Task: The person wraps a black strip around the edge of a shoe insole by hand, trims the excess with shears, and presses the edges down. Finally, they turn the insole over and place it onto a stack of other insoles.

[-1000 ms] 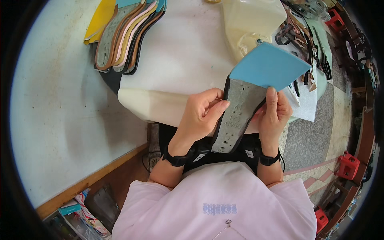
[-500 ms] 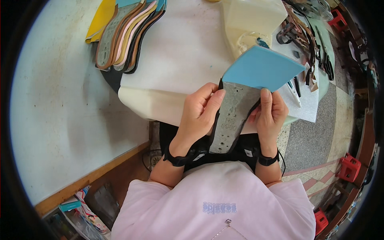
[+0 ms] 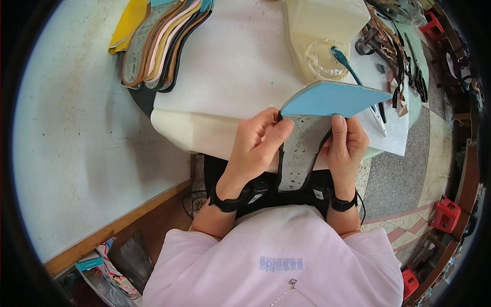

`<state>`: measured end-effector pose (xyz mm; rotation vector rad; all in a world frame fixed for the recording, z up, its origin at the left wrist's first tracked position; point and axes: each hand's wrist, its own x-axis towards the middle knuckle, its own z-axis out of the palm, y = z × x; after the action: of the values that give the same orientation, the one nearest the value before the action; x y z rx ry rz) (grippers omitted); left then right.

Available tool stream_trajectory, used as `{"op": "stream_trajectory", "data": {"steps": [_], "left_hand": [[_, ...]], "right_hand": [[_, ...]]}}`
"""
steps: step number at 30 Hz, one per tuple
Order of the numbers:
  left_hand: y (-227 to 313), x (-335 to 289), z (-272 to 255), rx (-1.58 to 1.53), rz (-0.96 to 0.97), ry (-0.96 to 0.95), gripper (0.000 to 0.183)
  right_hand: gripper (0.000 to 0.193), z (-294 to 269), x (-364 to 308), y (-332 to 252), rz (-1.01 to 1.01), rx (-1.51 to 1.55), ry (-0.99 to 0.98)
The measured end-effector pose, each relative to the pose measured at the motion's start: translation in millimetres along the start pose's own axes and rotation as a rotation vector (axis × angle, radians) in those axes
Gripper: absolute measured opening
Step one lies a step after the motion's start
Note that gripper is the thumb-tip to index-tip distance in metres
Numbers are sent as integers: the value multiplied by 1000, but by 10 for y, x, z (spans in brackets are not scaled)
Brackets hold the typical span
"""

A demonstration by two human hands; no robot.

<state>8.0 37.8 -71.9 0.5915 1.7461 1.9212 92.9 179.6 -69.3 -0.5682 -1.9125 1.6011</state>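
Observation:
Between my hands is a shoe insole (image 3: 302, 146) with a grey board face, small holes and black edging. A light blue flap (image 3: 337, 100) stands up from its far end and tilts away from me. My left hand (image 3: 260, 146) pinches the left edge beside the fold, thumb on the grey face. On the right edge, my right hand (image 3: 346, 146) grips the insole with its thumb up against the base of the blue flap. The fingers under the insole are partly hidden.
A stack of insoles (image 3: 163, 46) edged in several colours lies at the far left by a yellow sheet (image 3: 120, 28). Beyond the flap, a teal brush (image 3: 347, 64) rests on a pale glue tub (image 3: 317, 56). Straps (image 3: 391, 46) pile up at the right.
The blue flap has tipped, showing a narrower face, and the insole's near end has swung right. More of the tub and brush shows. Both hands keep their grip.

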Motion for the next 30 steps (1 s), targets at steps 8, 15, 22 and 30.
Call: {"op": "stream_trajectory", "data": {"steps": [8,15,22,30], "left_hand": [[-21,44,17,133,58,81,22],[-33,52,48,7,10,3,16],[142,8,39,-44,-122,-86,15],[-22,23,-8,0,33,-50,23]], "right_hand": [[20,-1,27,-65,32,-62,-30],[20,1,-5,-18,-19,-34,33],[22,-7,9,-35,4,153,114],[25,-39,39,-43,67,287,-66]]}}
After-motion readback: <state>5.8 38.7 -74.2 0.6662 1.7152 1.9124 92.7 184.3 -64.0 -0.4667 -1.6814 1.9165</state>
